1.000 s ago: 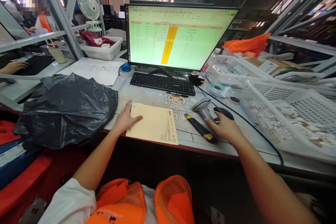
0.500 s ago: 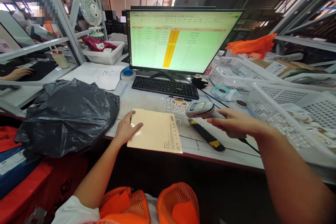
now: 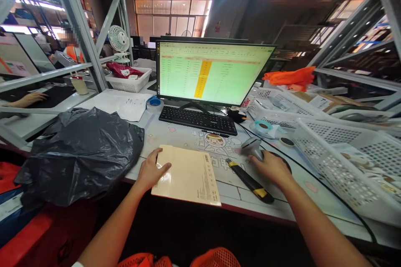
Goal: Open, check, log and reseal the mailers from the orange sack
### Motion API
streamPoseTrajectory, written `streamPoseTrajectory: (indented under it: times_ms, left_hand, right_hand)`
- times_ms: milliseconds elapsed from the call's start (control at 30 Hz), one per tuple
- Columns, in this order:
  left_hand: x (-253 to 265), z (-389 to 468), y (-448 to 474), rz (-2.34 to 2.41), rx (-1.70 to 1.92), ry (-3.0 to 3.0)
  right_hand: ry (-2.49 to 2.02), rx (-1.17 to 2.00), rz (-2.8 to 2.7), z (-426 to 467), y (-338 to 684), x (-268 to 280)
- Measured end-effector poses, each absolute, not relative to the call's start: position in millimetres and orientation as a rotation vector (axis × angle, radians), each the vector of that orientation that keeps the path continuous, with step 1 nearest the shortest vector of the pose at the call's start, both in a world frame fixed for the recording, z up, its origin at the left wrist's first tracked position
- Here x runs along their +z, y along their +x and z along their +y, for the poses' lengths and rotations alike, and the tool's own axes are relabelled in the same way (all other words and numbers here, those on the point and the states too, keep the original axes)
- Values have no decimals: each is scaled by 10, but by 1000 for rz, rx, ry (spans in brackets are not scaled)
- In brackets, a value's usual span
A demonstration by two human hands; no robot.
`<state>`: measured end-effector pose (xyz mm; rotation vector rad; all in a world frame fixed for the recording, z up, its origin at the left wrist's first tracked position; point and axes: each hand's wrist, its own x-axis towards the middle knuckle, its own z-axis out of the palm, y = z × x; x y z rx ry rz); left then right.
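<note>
My left hand (image 3: 153, 172) grips the left edge of a flat cream box (image 3: 188, 173), thumb on top and fingers along its side. The box lies on the desk at the front edge, with small dark print down its right side. My right hand (image 3: 273, 167) is closed around a grey barcode scanner (image 3: 252, 146), low over the desk, its head pointing away to the left. Between the box and my right hand lies a black and yellow box cutter (image 3: 249, 181). A dark rounded thing behind my right hand is partly hidden.
A monitor (image 3: 178, 73) showing a spreadsheet stands behind a black keyboard (image 3: 197, 120). On the left bulges a black plastic bag (image 3: 81, 150). White perforated baskets (image 3: 335, 167) line the right, near tape rolls (image 3: 264, 128). Beyond the left frame, another person's hand (image 3: 31, 99) rests on a neighbouring desk.
My right hand has lowered the barcode scanner toward the desk and drawn its head away from the box. My left hand keeps its hold on the box. The camera view has tilted up.
</note>
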<state>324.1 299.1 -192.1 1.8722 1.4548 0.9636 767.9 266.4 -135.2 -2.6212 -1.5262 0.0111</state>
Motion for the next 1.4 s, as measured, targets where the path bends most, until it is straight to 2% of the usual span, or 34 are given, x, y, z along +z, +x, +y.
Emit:
streamPoseTrajectory:
  times_ms: [133, 267, 433, 600, 767, 933, 1033, 1133, 1267, 1400]
  left_hand:
    - [-1921, 2990, 3246, 1451, 972, 1871]
    - [-1918, 3000, 3241, 1438, 961, 1872]
    - [-1938, 3026, 3205, 1429, 983, 1879]
    - [-1984, 3048, 3167, 1372, 1009, 1844]
    - [-2018, 3064, 3167, 1329, 1056, 1829]
    - [-2016, 3052, 3170, 1315, 1103, 1831]
    - [-2026, 3020, 3149, 1286, 1173, 1817]
    - [-2095, 2973, 3135, 1206, 1269, 1786]
    - [-2179, 2877, 3133, 1160, 1375, 1782]
    - [-1868, 2790, 2906, 1125, 1218, 2090]
  right_hand:
    - [-2677, -18, -1489, 2603, 7677, -1435]
    - [-2422, -280, -1390, 2777, 7411, -1227]
    - [-2291, 76, -1821, 3510, 6937, -1121]
    - [-2351, 98, -1814, 4085, 6713, -1200]
    - [-2384, 156, -1824, 4175, 6685, -1217]
    - [-2316, 164, -1827, 4001, 6605, -1079]
    - [-2123, 244, -1975, 3811, 6450, -910]
    - [-1845, 471, -2229, 3518, 6222, -779]
    - [-1668, 929, -2496, 2951, 6008, -733]
    - [-1707, 1069, -2222, 2046, 6409, -773]
